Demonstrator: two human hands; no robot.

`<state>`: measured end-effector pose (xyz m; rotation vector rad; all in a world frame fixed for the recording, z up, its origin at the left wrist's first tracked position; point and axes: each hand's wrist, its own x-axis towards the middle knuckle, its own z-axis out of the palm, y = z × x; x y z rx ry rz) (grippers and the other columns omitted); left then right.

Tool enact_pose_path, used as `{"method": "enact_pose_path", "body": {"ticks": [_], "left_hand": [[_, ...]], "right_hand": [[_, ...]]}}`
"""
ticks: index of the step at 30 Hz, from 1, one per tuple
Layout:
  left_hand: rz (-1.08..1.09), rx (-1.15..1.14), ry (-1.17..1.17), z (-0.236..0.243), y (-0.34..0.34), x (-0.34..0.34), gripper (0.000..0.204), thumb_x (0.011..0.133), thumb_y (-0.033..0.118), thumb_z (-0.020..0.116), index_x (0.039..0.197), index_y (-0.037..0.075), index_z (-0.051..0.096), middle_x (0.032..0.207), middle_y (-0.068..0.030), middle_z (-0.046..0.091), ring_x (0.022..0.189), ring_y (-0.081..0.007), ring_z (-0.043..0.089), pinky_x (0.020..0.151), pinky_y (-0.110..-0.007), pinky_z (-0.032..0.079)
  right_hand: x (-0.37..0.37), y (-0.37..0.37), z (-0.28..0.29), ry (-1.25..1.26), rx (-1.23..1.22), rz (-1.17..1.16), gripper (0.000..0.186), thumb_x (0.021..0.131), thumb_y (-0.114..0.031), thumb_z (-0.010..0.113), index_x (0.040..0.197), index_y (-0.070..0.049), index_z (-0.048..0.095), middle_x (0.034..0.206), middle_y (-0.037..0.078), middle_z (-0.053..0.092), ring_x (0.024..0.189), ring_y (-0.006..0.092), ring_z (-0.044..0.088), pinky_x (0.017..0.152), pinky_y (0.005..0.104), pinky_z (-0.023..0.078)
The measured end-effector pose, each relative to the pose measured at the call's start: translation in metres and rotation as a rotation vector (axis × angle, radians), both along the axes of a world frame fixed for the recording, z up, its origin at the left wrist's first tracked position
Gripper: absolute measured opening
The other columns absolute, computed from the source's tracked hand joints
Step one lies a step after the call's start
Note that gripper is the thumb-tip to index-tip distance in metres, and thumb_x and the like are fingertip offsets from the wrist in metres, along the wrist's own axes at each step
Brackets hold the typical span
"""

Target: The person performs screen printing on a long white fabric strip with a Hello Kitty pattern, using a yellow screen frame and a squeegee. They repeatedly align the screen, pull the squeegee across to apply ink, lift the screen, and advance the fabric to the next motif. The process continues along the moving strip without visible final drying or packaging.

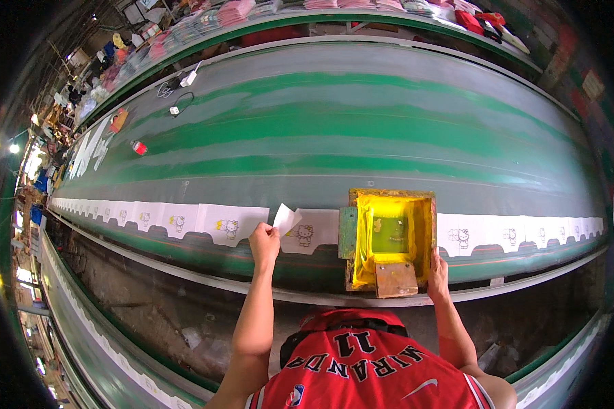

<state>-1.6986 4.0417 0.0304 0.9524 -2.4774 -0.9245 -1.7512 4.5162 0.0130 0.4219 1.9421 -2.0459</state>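
My left hand pinches the lifted, folded corner of a white printed cut piece, paper or cloth. The rest of that piece lies on the long table, with a cartoon figure and a yellow patch on it. To its right sits a yellow-smeared screen printing frame, box-shaped, with yellow ink inside. My right hand is closed round the frame's right side near its front corner, the fingers partly hidden. A wooden block sits at the frame's near edge. The frame covers whatever is under it.
Rows of white printed pieces run along the near edge of the green-grey table. Toward the far left lie a red-labelled bottle and a white plug with cable. Stacked pink bundles line another table behind.
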Motion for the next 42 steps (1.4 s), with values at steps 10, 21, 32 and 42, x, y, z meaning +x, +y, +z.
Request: {"method": "enact_pose_path", "body": {"ticks": [10,21,32,42], "left_hand": [[-0.092,0.335,0.084,-0.042,-0.077,0.002,0.043,0.089,0.015,0.08,0.126,0.002,0.063,0.096,-0.0172,0.076,0.087,-0.0313,0.075,0.079,-0.042,0.056],[-0.399,0.023,0.012,-0.061,-0.106,0.002,0.038,0.082,0.009,0.08,0.118,0.002,0.073,0.12,-0.0197,0.071,0.11,-0.0414,0.069,0.097,-0.047,0.054],[-0.43,1.859,0.141,0.01,-0.076,0.013,0.054,0.106,0.048,0.061,0.142,0.008,0.061,0.135,-0.0075,0.069,0.122,-0.0249,0.065,0.107,-0.044,0.049],[-0.534,2.063,0.422,-0.005,-0.082,0.02,0.052,0.105,0.045,0.061,0.135,0.003,0.065,0.128,-0.0118,0.074,0.113,-0.0279,0.072,0.103,-0.046,0.055]], "right_hand": [[0.043,-0.1,0.0,0.018,0.05,-0.017,0.071,0.112,-0.056,0.049,0.124,0.012,0.066,0.114,0.006,0.068,0.101,0.0129,0.058,0.091,0.0306,0.049],[0.096,-0.159,-0.014,0.003,0.013,-0.155,0.066,0.113,-0.054,0.048,0.126,0.008,0.066,0.115,0.007,0.069,0.101,0.0133,0.06,0.09,0.0311,0.05],[0.094,-0.203,0.026,0.02,0.032,-0.099,0.065,0.114,-0.05,0.046,0.126,0.01,0.067,0.111,0.006,0.07,0.099,0.0113,0.058,0.09,0.0296,0.049],[0.083,-0.207,0.024,0.044,0.09,-0.003,0.071,0.112,-0.053,0.05,0.128,0.015,0.065,0.115,0.009,0.07,0.105,0.0136,0.058,0.093,0.031,0.049]]}}
